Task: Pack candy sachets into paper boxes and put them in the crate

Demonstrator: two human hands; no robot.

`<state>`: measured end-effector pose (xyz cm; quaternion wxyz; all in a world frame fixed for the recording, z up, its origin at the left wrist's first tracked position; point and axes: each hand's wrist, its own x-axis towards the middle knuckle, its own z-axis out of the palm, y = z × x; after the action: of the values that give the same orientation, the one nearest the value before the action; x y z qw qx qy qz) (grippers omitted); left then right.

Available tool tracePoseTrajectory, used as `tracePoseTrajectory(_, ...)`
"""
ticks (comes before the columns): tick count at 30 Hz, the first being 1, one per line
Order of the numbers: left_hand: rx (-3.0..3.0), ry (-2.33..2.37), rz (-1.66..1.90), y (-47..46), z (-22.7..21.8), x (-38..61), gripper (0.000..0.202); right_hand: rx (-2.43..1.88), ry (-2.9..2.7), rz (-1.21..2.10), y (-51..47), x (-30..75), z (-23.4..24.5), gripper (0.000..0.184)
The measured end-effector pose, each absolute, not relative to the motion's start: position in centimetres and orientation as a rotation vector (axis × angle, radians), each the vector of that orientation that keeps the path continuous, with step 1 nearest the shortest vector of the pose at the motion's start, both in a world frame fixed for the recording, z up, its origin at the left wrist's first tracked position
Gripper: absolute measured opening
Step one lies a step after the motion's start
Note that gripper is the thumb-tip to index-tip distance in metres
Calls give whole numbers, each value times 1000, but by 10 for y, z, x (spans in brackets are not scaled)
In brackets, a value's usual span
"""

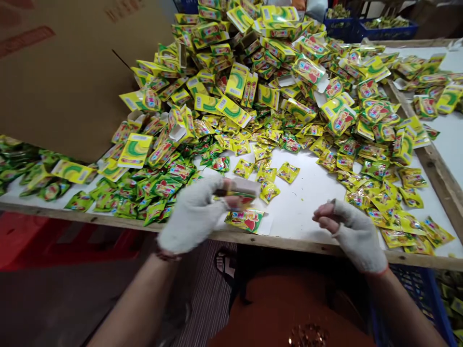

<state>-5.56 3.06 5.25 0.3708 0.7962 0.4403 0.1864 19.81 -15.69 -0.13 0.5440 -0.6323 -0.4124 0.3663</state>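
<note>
My left hand (197, 212), in a white glove with bare fingertips, grips a small open-ended candy box (244, 189) above the table's front edge. Just below it lies another yellow and green candy box (246, 220) with a flap showing. My right hand (350, 233), gloved alike, hovers over the white surface with thumb and fingers curled together; whatever is in them, if anything, is hidden. Yellow candy sachets (394, 212) lie beside and beyond it. Green sachets (162, 185) are heaped beside my left hand, and a few yellow sachets (267, 176) are scattered between the hands.
A large pile of candy boxes (253, 62) covers the back of the table. A big brown carton (72, 72) stands at the left. A wooden strip (434, 164) borders the right side. Blue crates (388, 30) stand behind, and another blue crate (415, 294) sits below right.
</note>
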Motion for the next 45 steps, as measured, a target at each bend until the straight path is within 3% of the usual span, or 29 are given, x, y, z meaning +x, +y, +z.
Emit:
tracePoseTrajectory(2, 1736, 953, 636, 3, 33, -20, 33, -1505, -1038, 739, -150, 188, -8, 15)
tracePoseTrajectory(5, 1476, 763, 594, -30, 1, 22, 46, -1581, -1089, 554, -148, 183, -14, 17)
tracePoseTrajectory(11, 1569, 674, 612, -46, -27, 41, 33, -1731, -1205, 366, -162, 197, -16, 9)
tracePoseTrajectory(16, 1909, 523, 679, -37, -21, 37, 21, -1661, -1268, 296, -165, 199, -17, 14)
tracePoseTrajectory(21, 1847, 532, 638, -34, -11, 44, 15, -1665, -1394, 242, -165, 204, -5, 14)
tracePoseTrajectory(23, 1639, 590, 594, -34, -10, 48, 22, -1712, -1437, 277, -164, 208, 0, 8)
tracePoseTrajectory(26, 1386, 573, 550, -32, -12, 54, 50, -1793, -1346, 383, -162, 210, -1, 6)
tracePoseTrajectory(31, 1774, 534, 640, -30, -16, 50, 14, -1731, -1282, 371, -156, 208, -3, 24)
tracePoseTrajectory(34, 1892, 451, 715, -32, -10, 45, 15, -1718, -1512, 263, -157, 208, 7, 15)
tracePoseTrajectory(41, 1820, 571, 407, -25, 21, 44, 19, -1822, -1471, 424, -154, 208, 23, 22)
tracePoseTrajectory(45, 1916, 473, 486, -23, 15, 41, 16, -1763, -1518, 397, -153, 212, 24, 18)
